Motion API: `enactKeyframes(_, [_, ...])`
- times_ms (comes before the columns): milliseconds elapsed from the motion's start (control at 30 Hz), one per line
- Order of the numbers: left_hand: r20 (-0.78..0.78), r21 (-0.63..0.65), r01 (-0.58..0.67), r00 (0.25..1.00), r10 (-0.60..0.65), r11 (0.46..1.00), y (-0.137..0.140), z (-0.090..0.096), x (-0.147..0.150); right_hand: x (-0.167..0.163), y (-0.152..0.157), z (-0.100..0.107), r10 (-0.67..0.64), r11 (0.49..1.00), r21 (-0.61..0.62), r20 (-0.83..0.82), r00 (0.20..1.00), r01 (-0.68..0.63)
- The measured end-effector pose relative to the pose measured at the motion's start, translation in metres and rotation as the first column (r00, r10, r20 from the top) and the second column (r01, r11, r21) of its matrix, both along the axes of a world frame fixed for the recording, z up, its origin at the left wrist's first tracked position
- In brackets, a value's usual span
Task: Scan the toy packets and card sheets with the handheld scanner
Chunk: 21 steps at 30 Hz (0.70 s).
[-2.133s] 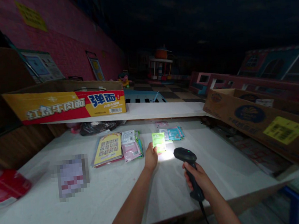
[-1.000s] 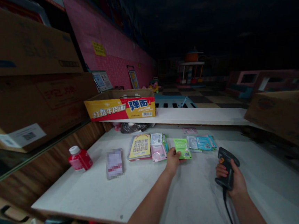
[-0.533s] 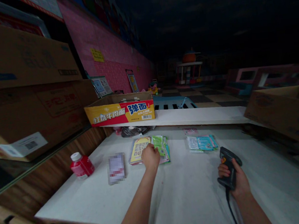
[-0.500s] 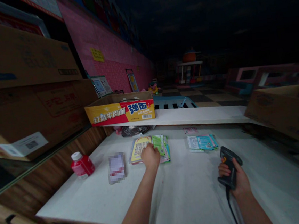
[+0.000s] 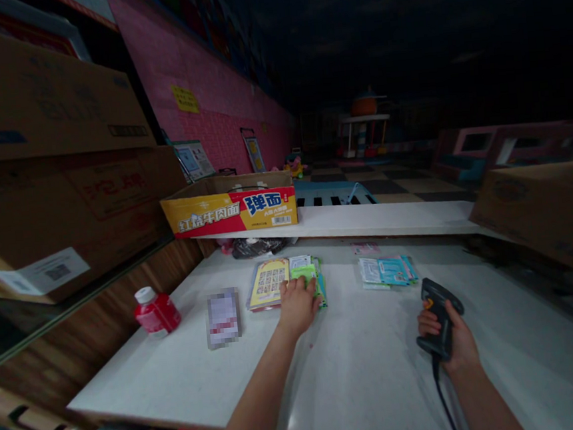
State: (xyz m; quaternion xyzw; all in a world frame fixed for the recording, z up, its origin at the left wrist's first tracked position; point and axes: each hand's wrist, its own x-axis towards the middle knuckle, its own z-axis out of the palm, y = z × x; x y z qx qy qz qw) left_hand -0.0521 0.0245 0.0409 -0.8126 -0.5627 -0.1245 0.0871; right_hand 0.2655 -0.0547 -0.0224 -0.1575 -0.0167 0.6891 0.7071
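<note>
My left hand (image 5: pixel 299 307) lies over a pile of green packets (image 5: pixel 304 276), fingers apart and slightly bent, covering part of them. Just left of it, touching the pile, is a yellow printed booklet or pack (image 5: pixel 271 280) in clear plastic. On the right, my right hand (image 5: pixel 459 340) is wrapped round the handle of a black barcode scanner (image 5: pixel 441 318), whose cable runs down toward me. Beyond the scanner, blue and white packets (image 5: pixel 389 271) lie in a small pile. A blurred-out flat item (image 5: pixel 223 317) lies left of the booklet.
A red bottle with a white cap (image 5: pixel 157 313) stands at the left of the white counter (image 5: pixel 359 362). A yellow and red noodle carton (image 5: pixel 236 211) sits on the raised ledge (image 5: pixel 381 217). Large cardboard boxes (image 5: pixel 69 200) are stacked left; another box (image 5: pixel 536 203) is at right.
My left hand has moved slightly right and toward me, and its fingers have gone from curled to spread over the green packets. My right hand still holds the scanner in the same place.
</note>
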Motion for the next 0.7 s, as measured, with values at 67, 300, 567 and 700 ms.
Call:
enactKeyframes(67, [-0.028, -0.010, 0.011, 1.000, -0.011, 1.000, -0.002, -0.004, -0.003, 0.001, 0.000, -0.001, 0.005, 1.000, 0.006, -0.001, 1.000, -0.005])
enactKeyframes(300, [-0.092, -0.030, -0.028, 0.995, 0.025, 0.999, -0.001, -0.003, -0.006, 0.003, 0.004, -0.005, 0.024, 0.999, 0.035, 0.039, 0.999, -0.025])
enactKeyframes(567, [0.038, 0.176, 0.051, 0.998, -0.059, 0.983, 0.001, -0.001, 0.018, 0.002, 0.015, 0.004, -0.026, 0.999, 0.040, 0.099, 0.995, 0.022])
enactKeyframes(700, [0.188, 0.168, 0.165, 0.963, -0.196, 0.972, 0.007, -0.003, 0.062, 0.003, 0.017, 0.002, -0.027, 0.999, 0.045, 0.097, 0.995, 0.023])
